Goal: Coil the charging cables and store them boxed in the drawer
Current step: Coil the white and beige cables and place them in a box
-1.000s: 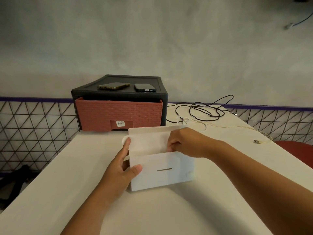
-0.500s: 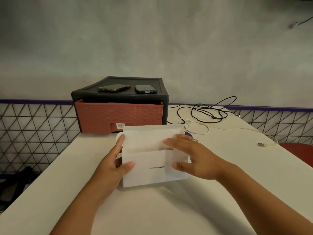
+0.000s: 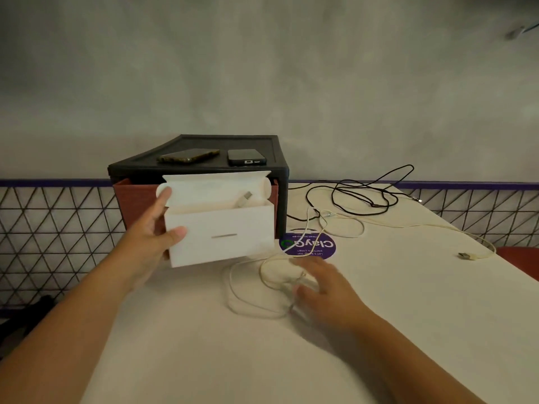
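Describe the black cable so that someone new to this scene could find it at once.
Find the black drawer unit at the back of the white table. Right of it, the black cable lies in loose loops. The white cables beside it differ; it alone is black.

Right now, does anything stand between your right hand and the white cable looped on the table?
Nothing visible does. The right hand, fingers spread, is right at the white cable on the table; blur hides whether they touch. The left hand holds the white box up, off to the left.
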{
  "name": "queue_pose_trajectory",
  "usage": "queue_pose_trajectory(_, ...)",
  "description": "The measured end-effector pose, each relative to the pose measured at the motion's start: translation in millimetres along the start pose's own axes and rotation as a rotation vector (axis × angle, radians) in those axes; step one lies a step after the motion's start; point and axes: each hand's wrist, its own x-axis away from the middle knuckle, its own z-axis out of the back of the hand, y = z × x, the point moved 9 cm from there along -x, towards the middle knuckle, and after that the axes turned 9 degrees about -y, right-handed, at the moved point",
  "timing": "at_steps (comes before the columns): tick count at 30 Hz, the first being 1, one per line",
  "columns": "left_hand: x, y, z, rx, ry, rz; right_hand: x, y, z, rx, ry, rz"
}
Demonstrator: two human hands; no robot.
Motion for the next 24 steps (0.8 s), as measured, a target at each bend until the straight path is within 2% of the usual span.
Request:
queue_pose_trajectory(2,-10.5,-5.8,5.3,-0.009,0.025,0.001,-1.5,-8.7,-23.0,0.168,-0.181,0.055)
queue_pose_trajectory(4,-20.1,-14.4,7.0,0.002,0.033,0.003,0.4,-14.1,-33.9,0.26,-0.274,0.097)
queue_pose_trajectory(8,-31.5,-31.3,8.8,-0.054,0.059,-0.004,4.7,-14.7,-28.6,0.209,-0.29,0.093)
queue_pose_trajectory(15,-30.2,-48.7,-0.2,-0.265,0.051,0.041,17.2,-11.8,-24.1,0.2,-0.421,0.04)
queue_pose_trajectory(19,-30.5,-40.5,-4.5,-0.42,0.085,0.044,18.3,-10.1,-15.3,0.27,-0.379,0.002)
queue_pose_trajectory(24,-24.2,-39.2,-8.5,-0.468,0.105,0.063,19.4,-6.7,-8.8,0.277,-0.332,-0.021)
